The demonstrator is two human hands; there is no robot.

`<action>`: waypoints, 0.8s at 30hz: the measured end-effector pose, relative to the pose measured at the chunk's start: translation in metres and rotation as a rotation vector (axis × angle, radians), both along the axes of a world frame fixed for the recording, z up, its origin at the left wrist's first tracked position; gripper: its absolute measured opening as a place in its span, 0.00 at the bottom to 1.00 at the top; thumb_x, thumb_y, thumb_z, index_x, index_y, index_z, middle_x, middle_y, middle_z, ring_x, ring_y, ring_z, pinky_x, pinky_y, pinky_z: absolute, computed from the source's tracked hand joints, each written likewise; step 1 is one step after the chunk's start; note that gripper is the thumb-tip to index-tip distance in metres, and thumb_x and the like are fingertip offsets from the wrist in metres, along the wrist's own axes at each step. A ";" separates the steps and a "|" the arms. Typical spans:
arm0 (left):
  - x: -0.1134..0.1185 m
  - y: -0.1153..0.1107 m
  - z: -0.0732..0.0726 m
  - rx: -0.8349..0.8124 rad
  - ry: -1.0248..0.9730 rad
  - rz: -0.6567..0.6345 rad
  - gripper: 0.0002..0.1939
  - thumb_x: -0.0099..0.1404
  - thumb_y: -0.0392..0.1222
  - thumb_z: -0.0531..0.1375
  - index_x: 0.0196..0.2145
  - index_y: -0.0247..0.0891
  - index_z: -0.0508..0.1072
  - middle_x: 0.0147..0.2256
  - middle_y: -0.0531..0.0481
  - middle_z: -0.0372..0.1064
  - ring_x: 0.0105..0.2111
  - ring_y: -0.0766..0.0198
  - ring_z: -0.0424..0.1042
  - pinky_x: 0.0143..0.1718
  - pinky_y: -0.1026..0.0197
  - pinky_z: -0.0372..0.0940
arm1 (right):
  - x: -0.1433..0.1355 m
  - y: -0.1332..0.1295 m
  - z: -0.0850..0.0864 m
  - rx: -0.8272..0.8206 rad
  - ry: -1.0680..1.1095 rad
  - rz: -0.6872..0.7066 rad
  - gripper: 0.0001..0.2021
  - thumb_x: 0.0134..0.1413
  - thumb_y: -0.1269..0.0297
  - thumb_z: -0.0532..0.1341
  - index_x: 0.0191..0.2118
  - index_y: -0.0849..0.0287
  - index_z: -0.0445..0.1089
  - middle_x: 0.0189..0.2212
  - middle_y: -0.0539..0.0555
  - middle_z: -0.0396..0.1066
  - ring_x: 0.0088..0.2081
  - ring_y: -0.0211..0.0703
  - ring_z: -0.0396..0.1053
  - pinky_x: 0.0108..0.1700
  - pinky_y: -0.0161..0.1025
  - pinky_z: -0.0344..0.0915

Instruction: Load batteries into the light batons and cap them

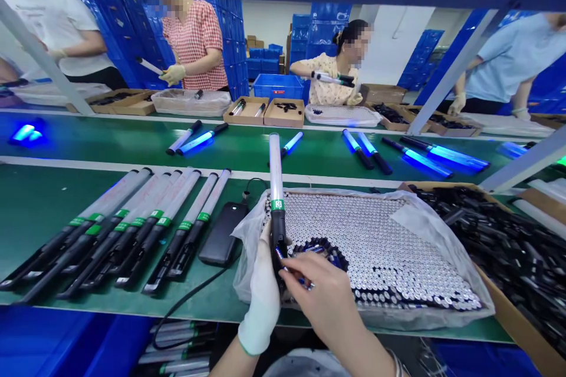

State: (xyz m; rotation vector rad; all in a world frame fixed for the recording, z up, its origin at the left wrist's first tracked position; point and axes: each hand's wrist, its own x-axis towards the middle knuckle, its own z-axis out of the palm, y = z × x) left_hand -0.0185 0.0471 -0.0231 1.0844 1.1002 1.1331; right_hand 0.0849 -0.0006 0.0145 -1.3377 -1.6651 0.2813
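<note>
My left hand (pixel 264 288), in a white glove, grips the black handle of a light stick (pixel 276 179). The stick stands nearly upright, its pale tube and green band toward the top. At the handle's opening, my bare right hand (pixel 325 288) pinches a battery (pixel 305 283), mostly covered by the fingers. Another battery shows blue inside the handle. Beneath and behind both hands is a tray of batteries (pixel 354 230), lined with clear plastic and packed with upright cells; a dark gap lies near my right fingers.
Several light sticks (pixel 145 218) lie at left beside a black power bank (pixel 223 232) with a cable. A carton of black plastic parts (pixel 499 235) stands at right. Lit blue sticks (pixel 427 163) rest on the green belt (pixel 247 153). Several co-workers sit or stand across it.
</note>
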 end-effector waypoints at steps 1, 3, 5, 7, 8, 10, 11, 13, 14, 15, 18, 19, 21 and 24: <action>-0.001 -0.001 0.001 -0.010 -0.010 0.000 0.29 0.68 0.59 0.51 0.61 0.41 0.60 0.58 0.39 0.61 0.53 0.51 0.66 0.51 0.46 0.65 | -0.001 0.002 -0.002 -0.002 0.025 0.011 0.09 0.57 0.70 0.59 0.35 0.59 0.77 0.32 0.55 0.77 0.32 0.42 0.74 0.35 0.37 0.72; -0.002 -0.004 0.004 -0.033 -0.042 -0.012 0.28 0.67 0.56 0.55 0.61 0.44 0.60 0.55 0.41 0.65 0.47 0.55 0.70 0.43 0.53 0.69 | -0.002 0.006 -0.004 -0.035 0.098 0.022 0.06 0.56 0.68 0.61 0.34 0.57 0.77 0.30 0.53 0.75 0.31 0.40 0.73 0.34 0.36 0.71; -0.002 -0.008 0.010 -0.067 -0.082 -0.058 0.30 0.66 0.52 0.56 0.63 0.47 0.57 0.51 0.44 0.67 0.40 0.59 0.71 0.33 0.61 0.68 | 0.001 0.009 -0.005 -0.113 0.190 0.007 0.03 0.53 0.66 0.64 0.30 0.57 0.76 0.27 0.51 0.73 0.27 0.38 0.70 0.31 0.34 0.69; -0.001 -0.011 0.017 -0.140 -0.168 -0.123 0.34 0.64 0.47 0.57 0.66 0.52 0.52 0.45 0.47 0.69 0.32 0.65 0.69 0.24 0.67 0.62 | 0.010 0.011 -0.004 -0.219 0.296 -0.004 0.05 0.48 0.63 0.68 0.28 0.57 0.73 0.24 0.49 0.71 0.24 0.37 0.68 0.27 0.33 0.67; -0.001 -0.012 0.020 -0.182 -0.223 -0.159 0.37 0.63 0.44 0.57 0.67 0.53 0.48 0.40 0.48 0.69 0.28 0.67 0.66 0.21 0.69 0.58 | 0.018 0.012 -0.003 -0.262 0.343 -0.013 0.07 0.48 0.61 0.68 0.29 0.58 0.73 0.23 0.49 0.71 0.24 0.37 0.68 0.27 0.33 0.67; 0.000 -0.013 0.025 -0.237 -0.329 -0.221 0.42 0.62 0.39 0.57 0.68 0.52 0.42 0.30 0.53 0.65 0.23 0.70 0.60 0.19 0.71 0.50 | 0.039 0.013 -0.002 -0.307 0.354 -0.052 0.08 0.51 0.58 0.65 0.31 0.58 0.73 0.24 0.50 0.73 0.26 0.39 0.70 0.28 0.34 0.68; 0.000 -0.012 0.027 -0.246 -0.367 -0.242 0.44 0.61 0.38 0.57 0.68 0.51 0.39 0.26 0.55 0.62 0.22 0.70 0.58 0.19 0.71 0.48 | 0.050 0.014 -0.002 -0.314 0.297 -0.083 0.09 0.54 0.58 0.63 0.33 0.58 0.74 0.26 0.51 0.75 0.28 0.41 0.71 0.30 0.36 0.69; 0.001 -0.012 0.030 -0.245 -0.390 -0.265 0.45 0.62 0.38 0.57 0.69 0.48 0.35 0.23 0.56 0.59 0.21 0.70 0.56 0.19 0.71 0.47 | 0.070 0.016 -0.003 -0.322 0.067 -0.130 0.09 0.59 0.62 0.59 0.36 0.58 0.76 0.32 0.54 0.77 0.32 0.42 0.73 0.36 0.38 0.70; 0.001 -0.011 0.031 -0.252 -0.386 -0.274 0.45 0.62 0.38 0.57 0.69 0.48 0.35 0.23 0.56 0.59 0.21 0.69 0.56 0.19 0.71 0.48 | 0.076 0.017 -0.004 -0.333 -0.091 -0.128 0.09 0.60 0.65 0.58 0.37 0.58 0.76 0.35 0.54 0.78 0.34 0.42 0.74 0.39 0.38 0.70; 0.001 -0.011 0.032 -0.264 -0.372 -0.280 0.45 0.62 0.39 0.57 0.69 0.48 0.35 0.23 0.55 0.60 0.22 0.69 0.56 0.19 0.71 0.48 | 0.079 0.019 -0.005 -0.352 -0.251 -0.108 0.10 0.61 0.68 0.57 0.40 0.58 0.76 0.37 0.54 0.78 0.37 0.42 0.75 0.41 0.38 0.69; 0.000 -0.011 0.034 -0.265 -0.326 -0.307 0.45 0.63 0.43 0.58 0.69 0.48 0.35 0.23 0.55 0.59 0.22 0.68 0.56 0.17 0.71 0.44 | 0.073 0.025 -0.010 -0.407 -0.599 -0.022 0.14 0.60 0.76 0.55 0.43 0.56 0.76 0.39 0.53 0.78 0.41 0.42 0.75 0.40 0.36 0.68; 0.000 -0.011 0.035 -0.246 -0.309 -0.316 0.45 0.63 0.43 0.59 0.69 0.48 0.35 0.22 0.56 0.58 0.20 0.69 0.54 0.17 0.71 0.42 | 0.068 0.027 -0.011 -0.418 -0.656 -0.001 0.13 0.59 0.76 0.56 0.41 0.56 0.76 0.37 0.53 0.78 0.40 0.43 0.75 0.38 0.36 0.67; 0.000 -0.011 0.036 -0.218 -0.259 -0.330 0.49 0.59 0.40 0.59 0.69 0.49 0.33 0.19 0.60 0.54 0.16 0.72 0.48 0.16 0.70 0.39 | 0.058 0.031 -0.014 -0.420 -0.708 0.019 0.10 0.58 0.75 0.58 0.36 0.58 0.76 0.33 0.54 0.77 0.38 0.45 0.75 0.34 0.35 0.65; 0.001 -0.010 0.034 -0.232 -0.238 -0.336 0.52 0.54 0.34 0.57 0.69 0.49 0.30 0.17 0.61 0.55 0.14 0.73 0.45 0.16 0.70 0.40 | 0.049 0.035 -0.016 -0.412 -0.781 0.032 0.08 0.59 0.75 0.59 0.32 0.61 0.75 0.31 0.56 0.76 0.36 0.46 0.74 0.33 0.35 0.63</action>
